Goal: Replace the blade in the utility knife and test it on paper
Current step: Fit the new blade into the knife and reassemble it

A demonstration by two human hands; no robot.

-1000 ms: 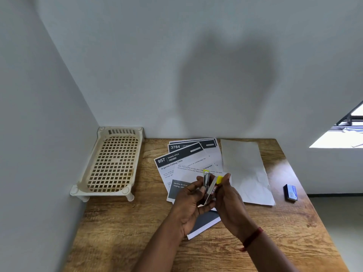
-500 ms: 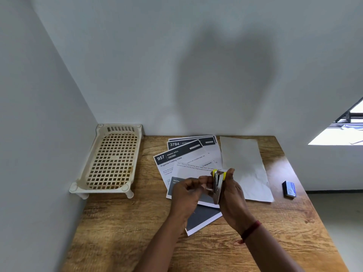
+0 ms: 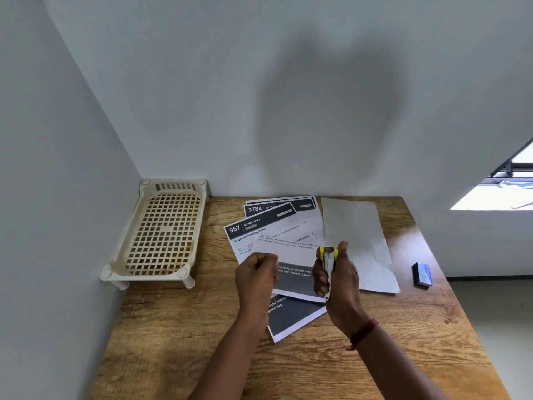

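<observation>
Yellow-tipped knife upright in right grip

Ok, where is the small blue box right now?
In the head view, the small blue box lies on the wooden table near its right edge, just to the right of the blank white sheet.
</observation>
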